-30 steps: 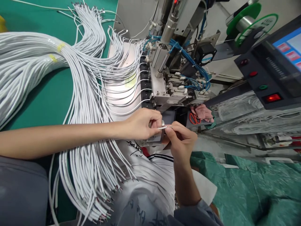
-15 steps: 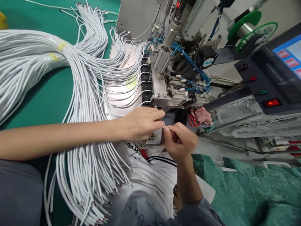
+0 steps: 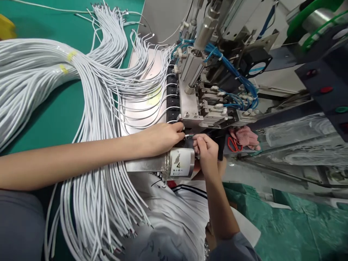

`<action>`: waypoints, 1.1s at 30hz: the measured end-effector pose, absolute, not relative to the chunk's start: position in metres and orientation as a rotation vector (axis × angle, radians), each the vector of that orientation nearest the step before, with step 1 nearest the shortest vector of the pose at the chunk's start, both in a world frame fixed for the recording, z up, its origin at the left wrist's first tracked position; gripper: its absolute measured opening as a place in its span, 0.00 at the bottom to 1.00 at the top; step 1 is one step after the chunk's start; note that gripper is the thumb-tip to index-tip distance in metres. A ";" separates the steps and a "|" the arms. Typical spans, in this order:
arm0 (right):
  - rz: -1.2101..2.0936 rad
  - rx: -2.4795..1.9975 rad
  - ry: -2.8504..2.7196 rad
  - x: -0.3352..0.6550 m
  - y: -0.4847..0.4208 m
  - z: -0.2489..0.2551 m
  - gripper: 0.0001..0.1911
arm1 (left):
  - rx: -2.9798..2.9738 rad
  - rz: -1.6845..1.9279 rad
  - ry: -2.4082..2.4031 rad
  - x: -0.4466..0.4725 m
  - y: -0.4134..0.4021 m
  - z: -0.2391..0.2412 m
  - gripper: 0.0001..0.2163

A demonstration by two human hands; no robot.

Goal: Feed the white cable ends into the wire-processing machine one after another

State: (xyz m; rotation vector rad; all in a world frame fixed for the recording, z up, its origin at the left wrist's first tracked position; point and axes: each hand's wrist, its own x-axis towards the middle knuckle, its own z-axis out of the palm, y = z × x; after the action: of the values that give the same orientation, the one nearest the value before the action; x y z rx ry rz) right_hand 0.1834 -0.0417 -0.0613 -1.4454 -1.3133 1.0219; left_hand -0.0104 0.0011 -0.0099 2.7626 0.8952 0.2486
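Observation:
My left hand (image 3: 164, 138) is closed in a pinch around the end of a white cable (image 3: 188, 136), at the near end of a row of black slotted holders (image 3: 172, 100). Thin wire ends show dark and light beyond the fingertips. From the right, my right hand (image 3: 207, 150) pinches at these wire ends with curled fingers. Above the hands stands a metal machine with a pneumatic cylinder (image 3: 190, 70). Several white cables run into the holders from a large loose bundle (image 3: 94, 108), which passes under my left forearm.
A labelled metal block (image 3: 181, 163) sits just in front of the hands. Red-handled scissors (image 3: 234, 144) and a pink cloth (image 3: 246, 137) lie at the right. Blue air tubes (image 3: 228, 67), a green spool (image 3: 304, 27) and a control box (image 3: 326, 78) stand beyond. Green sheeting (image 3: 293, 217) hangs lower right.
Both hands have moved away from my body, up to the near holder. They were together over the labelled block, now more exposed. The right hand has turned, and the camera view has shifted slightly.

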 end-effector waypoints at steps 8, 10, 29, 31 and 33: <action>1.280 -1.302 -1.224 0.174 -0.032 -0.072 0.16 | 2.744 0.083 0.852 -0.009 0.003 -0.013 0.11; 1.326 -1.295 -1.216 0.175 -0.032 -0.072 0.16 | 2.759 0.055 0.855 -0.008 0.003 -0.012 0.13; 1.301 -1.281 -1.204 0.170 -0.026 -0.086 0.19 | 2.878 -0.339 1.075 -0.004 -0.011 0.014 0.06; 1.286 -1.287 -1.198 0.170 -0.023 -0.088 0.18 | 2.844 -0.382 1.151 -0.006 -0.014 0.020 0.05; 1.206 -1.324 -1.216 0.172 -0.024 -0.086 0.18 | 2.852 -0.340 1.161 -0.008 -0.015 0.021 0.05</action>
State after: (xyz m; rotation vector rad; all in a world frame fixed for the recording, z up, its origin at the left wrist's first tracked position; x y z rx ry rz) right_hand 0.1717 -0.0243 -0.0857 -1.3237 -1.2161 1.2063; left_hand -0.0077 -0.0154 0.0210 2.8524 1.1609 -0.3401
